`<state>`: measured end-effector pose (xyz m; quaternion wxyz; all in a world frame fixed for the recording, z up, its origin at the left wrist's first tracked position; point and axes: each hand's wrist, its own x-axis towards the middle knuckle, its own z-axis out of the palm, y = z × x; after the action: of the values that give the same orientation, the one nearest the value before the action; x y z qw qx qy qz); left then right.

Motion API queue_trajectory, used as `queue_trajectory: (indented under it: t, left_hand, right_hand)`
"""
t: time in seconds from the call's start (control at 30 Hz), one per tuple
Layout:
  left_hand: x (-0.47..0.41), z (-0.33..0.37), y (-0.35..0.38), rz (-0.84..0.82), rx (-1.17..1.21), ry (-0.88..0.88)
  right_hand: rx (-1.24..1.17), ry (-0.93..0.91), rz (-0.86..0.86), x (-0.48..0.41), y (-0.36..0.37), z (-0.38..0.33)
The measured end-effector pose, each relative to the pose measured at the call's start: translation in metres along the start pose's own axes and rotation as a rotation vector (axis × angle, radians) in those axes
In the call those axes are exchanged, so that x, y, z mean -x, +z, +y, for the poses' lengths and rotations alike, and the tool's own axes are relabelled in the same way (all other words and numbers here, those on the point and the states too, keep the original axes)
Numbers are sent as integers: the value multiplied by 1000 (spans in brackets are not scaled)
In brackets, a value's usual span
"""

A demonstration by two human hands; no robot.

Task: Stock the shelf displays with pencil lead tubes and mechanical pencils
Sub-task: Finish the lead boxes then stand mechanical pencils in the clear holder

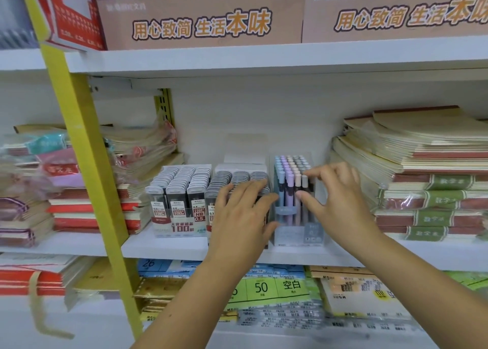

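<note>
Two display boxes of pencil lead tubes stand side by side on the white middle shelf (169, 245): the left box (179, 198) and the right box (237, 177), each with rows of grey-capped tubes. To their right stands a clear box of pastel mechanical pencils (291, 190). My left hand (243, 214) lies with straight fingers over the front of the right lead box, its thumb against the pencil box's left side. My right hand (335, 198) reaches to the pencil box's right front, index finger at a grey pencil's top and thumb on the clear front wall.
Stacks of notebooks flank the displays, on the left (126, 179) and on the right (422, 179). A yellow shelf upright (87, 163) slants down the left. Brown cartons (200, 18) sit on the shelf above; paper packs (277, 290) fill the shelf below.
</note>
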<state>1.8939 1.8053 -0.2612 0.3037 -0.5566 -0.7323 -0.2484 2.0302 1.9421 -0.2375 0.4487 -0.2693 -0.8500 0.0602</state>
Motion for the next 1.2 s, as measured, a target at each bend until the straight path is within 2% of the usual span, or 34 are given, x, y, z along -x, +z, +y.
queue_trajectory:
  t: [0.1,0.23,0.3,0.53,0.7,0.77,0.87,1.0,1.2]
  left_hand:
    - [2,-12,-5,35,-18,8]
    - [4,-41,-15,-26,-62,-68]
    - [4,-50,-17,-68,-36,-73]
    - [2,-53,-14,-20,-7,-52]
    - [1,-60,-22,-91,33,-13]
    - [0,-73,-30,-87,18,-12]
    - [2,-100,-46,-110,-80,-60]
    - [10,-124,-50,-215,-127,-118]
    - [15,-126,-42,-227,-134,-91]
  right_hand:
    - [65,-71,3,0,-4,-7]
    - [231,-189,-286,-12,-3,-18]
    - [267,-207,-335,-14,2,-18]
    - [198,-211,-251,-14,13,-18]
    - [255,-170,-247,-20,8,-34]
    - [256,-217,-239,-21,12,-53]
    - [182,-345,-346,-17,29,-85]
    - [204,-378,-469,-14,51,-100]
    - [232,-374,-411,-10,63,-98]
